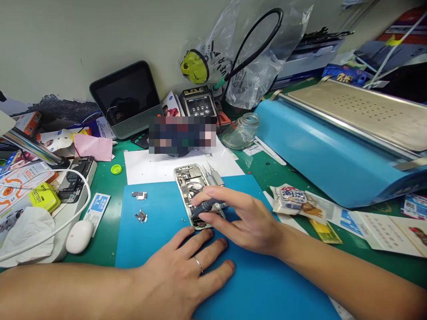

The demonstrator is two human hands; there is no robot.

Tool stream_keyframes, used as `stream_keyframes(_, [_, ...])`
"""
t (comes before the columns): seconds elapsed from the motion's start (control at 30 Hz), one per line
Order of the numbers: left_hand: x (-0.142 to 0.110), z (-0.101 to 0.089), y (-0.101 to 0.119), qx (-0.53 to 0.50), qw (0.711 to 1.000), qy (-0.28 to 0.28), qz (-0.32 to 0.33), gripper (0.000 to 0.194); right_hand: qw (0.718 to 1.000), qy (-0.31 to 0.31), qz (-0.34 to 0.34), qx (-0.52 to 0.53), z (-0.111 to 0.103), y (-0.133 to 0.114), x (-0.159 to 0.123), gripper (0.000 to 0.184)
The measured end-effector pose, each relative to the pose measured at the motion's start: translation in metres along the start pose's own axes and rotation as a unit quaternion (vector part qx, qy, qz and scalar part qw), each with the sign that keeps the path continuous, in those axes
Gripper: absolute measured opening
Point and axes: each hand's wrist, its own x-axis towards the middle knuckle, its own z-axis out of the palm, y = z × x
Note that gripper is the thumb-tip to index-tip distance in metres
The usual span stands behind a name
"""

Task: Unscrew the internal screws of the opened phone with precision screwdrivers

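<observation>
An opened smartphone [184, 189] with bare inner parts lies on a blue mat [260, 275]. My right hand [250, 218] grips a dark, screwdriver-like tool [208, 206] between thumb and fingers over the phone's lower half; its tip is hard to make out. Flat on the mat, my left hand [187, 271] spreads its fingers, with fingertips at the phone's bottom edge. It wears a ring [199, 265]. Two slim silver tools [213, 175] with thin tips lie beside the phone's upper right. Small phone parts, a metal-plated piece [139, 195] and a bracket-like piece [141, 216], rest to the left.
A large blue machine [320, 155] stands at the right. Behind the mat are white paper [143, 166], a glass jar [242, 131] and a smart display [128, 98]. A white earbud case [79, 236], cable and boxes crowd the left. Packets [295, 202] lie right.
</observation>
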Motion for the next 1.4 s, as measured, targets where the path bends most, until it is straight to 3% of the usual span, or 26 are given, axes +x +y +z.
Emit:
stream_keyframes(0.4, [0.001, 0.001, 0.002, -0.011, 1.000, 0.016, -0.001, 0.073, 0.999, -0.044, 0.016, -0.026, 0.005, 0.000, -0.001, 0.045])
stream_keyframes(0.7, [0.001, 0.001, 0.001, -0.004, 1.000, 0.018, 0.001, 0.073, 0.992, -0.082, 0.100, -0.001, 0.002, -0.004, 0.001, 0.025])
stream_keyframes(0.93, [0.001, 0.001, 0.002, -0.009, 1.000, 0.017, 0.002, 0.074, 0.992, -0.078, 0.101, 0.002, 0.002, -0.004, 0.000, 0.028])
stream_keyframes(1.07, [0.001, 0.001, 0.001, 0.001, 1.000, 0.018, 0.004, 0.073, 0.998, -0.030, 0.053, 0.006, 0.002, -0.002, -0.002, 0.046])
stream_keyframes(1.17, [0.004, 0.000, 0.001, 0.032, 0.997, 0.062, 0.032, 0.065, 0.999, 0.021, 0.031, 0.001, -0.001, -0.003, -0.002, 0.061])
stream_keyframes(1.3, [0.008, -0.004, 0.000, 0.010, 0.977, 0.188, 0.099, 0.036, 0.997, 0.073, 0.031, -0.019, -0.006, -0.007, 0.000, 0.073])
stream_keyframes(1.4, [0.008, -0.010, -0.001, -0.048, 0.962, 0.260, 0.067, 0.018, 0.992, 0.120, 0.033, -0.027, -0.009, -0.009, 0.000, 0.073])
